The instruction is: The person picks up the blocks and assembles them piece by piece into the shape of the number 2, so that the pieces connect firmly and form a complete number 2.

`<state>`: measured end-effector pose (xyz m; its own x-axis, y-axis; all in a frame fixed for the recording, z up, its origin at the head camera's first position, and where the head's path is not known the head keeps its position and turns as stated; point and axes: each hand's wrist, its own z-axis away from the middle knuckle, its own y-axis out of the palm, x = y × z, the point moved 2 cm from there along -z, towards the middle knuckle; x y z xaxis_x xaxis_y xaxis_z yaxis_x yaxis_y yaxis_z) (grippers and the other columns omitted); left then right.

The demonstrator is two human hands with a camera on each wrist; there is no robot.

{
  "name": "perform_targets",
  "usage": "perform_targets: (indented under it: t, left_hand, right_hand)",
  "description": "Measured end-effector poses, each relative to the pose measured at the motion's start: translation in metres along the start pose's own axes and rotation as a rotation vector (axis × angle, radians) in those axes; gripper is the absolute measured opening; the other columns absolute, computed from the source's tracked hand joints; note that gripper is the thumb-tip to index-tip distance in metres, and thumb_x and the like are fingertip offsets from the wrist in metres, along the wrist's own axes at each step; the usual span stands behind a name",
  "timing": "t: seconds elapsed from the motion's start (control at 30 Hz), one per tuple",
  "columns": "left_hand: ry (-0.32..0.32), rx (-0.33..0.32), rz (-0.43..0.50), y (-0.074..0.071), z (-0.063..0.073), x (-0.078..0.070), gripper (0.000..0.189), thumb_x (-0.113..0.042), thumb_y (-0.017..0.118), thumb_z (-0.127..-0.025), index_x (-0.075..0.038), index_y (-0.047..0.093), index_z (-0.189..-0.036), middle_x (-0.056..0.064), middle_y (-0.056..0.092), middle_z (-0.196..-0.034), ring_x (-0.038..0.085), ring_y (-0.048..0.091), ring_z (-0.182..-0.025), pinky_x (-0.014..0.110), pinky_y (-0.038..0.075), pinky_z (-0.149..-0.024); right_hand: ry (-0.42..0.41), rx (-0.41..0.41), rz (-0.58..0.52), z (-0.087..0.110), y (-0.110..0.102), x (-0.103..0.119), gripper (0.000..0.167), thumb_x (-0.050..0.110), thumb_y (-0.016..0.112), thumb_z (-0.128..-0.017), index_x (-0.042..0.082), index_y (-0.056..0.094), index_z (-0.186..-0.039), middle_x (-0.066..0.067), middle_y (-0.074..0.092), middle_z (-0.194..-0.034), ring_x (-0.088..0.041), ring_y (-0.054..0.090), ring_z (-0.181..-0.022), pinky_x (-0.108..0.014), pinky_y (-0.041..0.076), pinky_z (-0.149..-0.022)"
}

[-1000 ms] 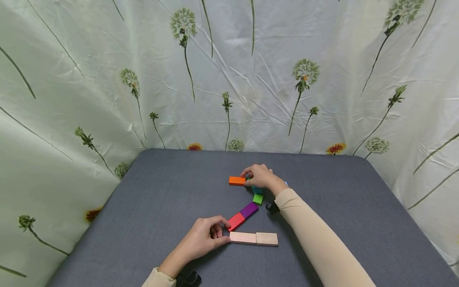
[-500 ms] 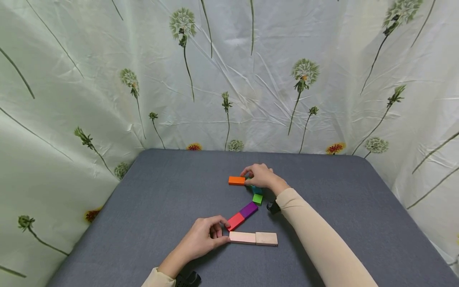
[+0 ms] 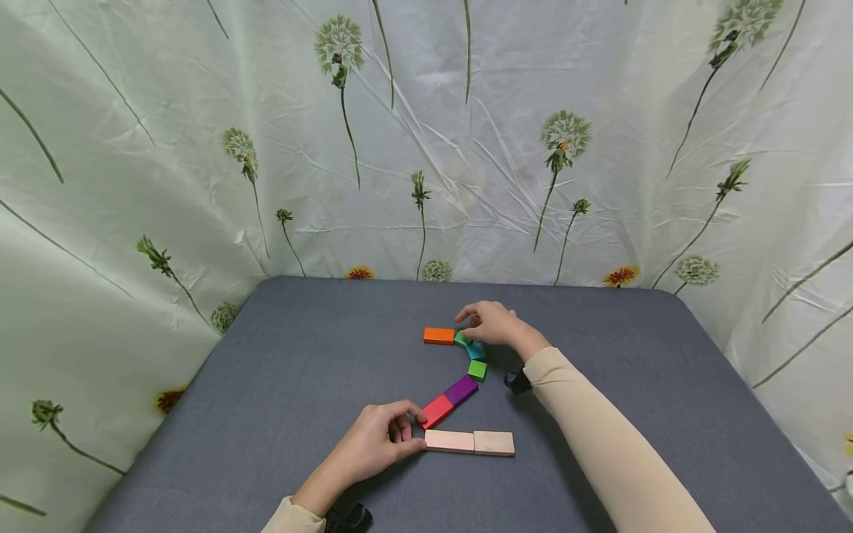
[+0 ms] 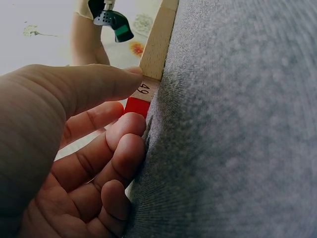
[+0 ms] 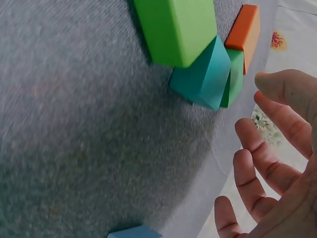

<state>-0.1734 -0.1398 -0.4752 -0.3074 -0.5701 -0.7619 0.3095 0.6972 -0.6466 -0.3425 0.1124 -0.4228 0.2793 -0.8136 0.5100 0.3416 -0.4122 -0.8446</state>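
Observation:
My left hand (image 3: 373,444) touches the left ends of two blocks. Its thumb meets a plain wooden block (image 3: 449,441), and the forefinger is at a red block (image 3: 437,411); the other fingers bend loosely beneath. In the left wrist view the wooden block's end (image 4: 143,89) bears a printed number. My right hand (image 3: 494,323) hovers by a small green block (image 3: 463,339), fingers spread and holding nothing. Right wrist view: a teal wedge-shaped block (image 5: 205,77) lies between that green block and a bright green one (image 5: 178,32), with an orange block (image 5: 243,29) beyond.
A purple block (image 3: 461,388) continues the red one, and a second plain wooden block (image 3: 494,443) joins the first end to end. A blue block (image 5: 133,232) shows at the right wrist view's bottom edge. A flowered curtain (image 3: 400,148) hangs behind the grey table (image 3: 320,355).
My right hand has drawn off slightly to the right from the orange and green blocks, and its fingers have parted, uncovering the green block. The left hand stays where it was.

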Motion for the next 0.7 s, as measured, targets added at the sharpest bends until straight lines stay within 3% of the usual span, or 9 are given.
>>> perform_targets:
  t: [0.07, 0.13, 0.27, 0.4, 0.7]
  left_hand:
    - [-0.003, 0.000, -0.002, 0.000, 0.000, 0.000, 0.025, -0.022, 0.090, -0.089, -0.021, 0.075, -0.109, -0.011, 0.061, -0.078, 0.000, 0.053, -0.066, 0.021, 0.045, -0.059]
    - [-0.006, 0.001, 0.000, 0.000, 0.000, 0.000, 0.025, -0.022, 0.090, -0.089, -0.021, 0.075, -0.109, -0.011, 0.061, -0.078, 0.000, 0.053, -0.067, 0.021, 0.045, -0.059]
    - [-0.007, 0.002, 0.001, 0.000, 0.000, 0.000, 0.025, -0.021, 0.090, -0.089, -0.021, 0.075, -0.109, -0.011, 0.061, -0.078, 0.000, 0.052, -0.066, 0.021, 0.045, -0.059]
    - [-0.004, 0.001, -0.001, 0.000, 0.001, 0.000, 0.025, -0.021, 0.090, -0.089, -0.021, 0.075, -0.108, -0.011, 0.061, -0.078, 0.000, 0.052, -0.066, 0.021, 0.045, -0.059]
    - [-0.006, 0.003, 0.007, 0.000, 0.001, 0.000, 0.025, -0.023, 0.090, -0.089, -0.021, 0.075, -0.109, -0.010, 0.061, -0.078, 0.000, 0.053, -0.066, 0.021, 0.045, -0.059]
  right_hand:
    - [-0.003, -0.002, -0.014, 0.001, -0.003, -0.003, 0.030, 0.022, 0.070, -0.104, 0.018, 0.074, -0.134, -0.011, 0.075, -0.124, -0.032, 0.065, -0.120, -0.081, 0.026, -0.116]
    - [-0.009, -0.006, -0.023, 0.003, -0.006, -0.006, 0.031, 0.023, 0.070, -0.104, 0.016, 0.073, -0.135, -0.011, 0.074, -0.121, -0.030, 0.066, -0.113, -0.079, 0.030, -0.114]
    - [-0.025, -0.015, -0.046, 0.006, -0.011, -0.015, 0.034, 0.024, 0.071, -0.104, 0.013, 0.071, -0.137, -0.012, 0.072, -0.115, -0.026, 0.065, -0.099, -0.057, 0.048, -0.098]
    - [-0.045, -0.032, -0.064, 0.011, -0.015, -0.022, 0.036, 0.022, 0.071, -0.104, 0.008, 0.071, -0.137, -0.013, 0.072, -0.112, -0.024, 0.066, -0.095, -0.040, 0.052, -0.083]
    - [-0.020, -0.065, -0.080, 0.024, -0.018, -0.036, 0.035, 0.023, 0.073, -0.103, 0.006, 0.072, -0.134, -0.014, 0.072, -0.110, -0.027, 0.068, -0.097, -0.044, 0.055, -0.086]
